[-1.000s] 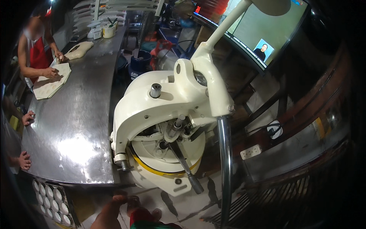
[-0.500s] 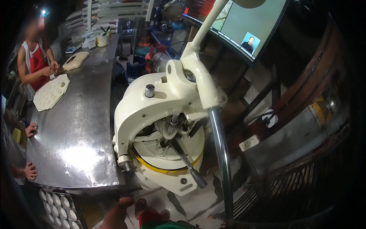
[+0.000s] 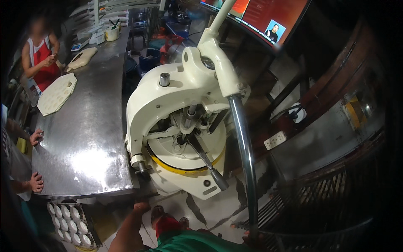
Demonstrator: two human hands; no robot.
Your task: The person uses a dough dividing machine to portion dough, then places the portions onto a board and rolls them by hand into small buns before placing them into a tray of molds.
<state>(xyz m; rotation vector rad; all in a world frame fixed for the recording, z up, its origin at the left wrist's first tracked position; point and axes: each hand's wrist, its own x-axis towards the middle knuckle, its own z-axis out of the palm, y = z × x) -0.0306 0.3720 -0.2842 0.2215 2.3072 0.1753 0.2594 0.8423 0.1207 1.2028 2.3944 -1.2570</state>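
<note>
A large cream dough divider (image 3: 168,105) stands before me, with a round plate and a yellow band below its head. From its top right a long chrome lever (image 3: 242,147) slopes down toward me. Dim at the lower edge, my right hand (image 3: 252,238) is closed around the lever's bottom end. My left hand (image 3: 142,207) hangs low beside the machine's base, near the table's corner; its fingers are too unclear to read. A short black-gripped handle (image 3: 218,179) sticks out from the round plate, with neither hand on it.
A steel table (image 3: 79,143) runs along the left. A person in a red apron (image 3: 44,63) stands at its far side near dough (image 3: 82,59) and a pale board (image 3: 56,95). Another person's hands (image 3: 36,182) rest at its edge. A tray of fluted moulds (image 3: 71,224) sits lower left.
My view has shifted slightly, showing more of the mould tray and my green clothing. The aproned person has straightened and raised both hands. The lever stays in about the same position.
</note>
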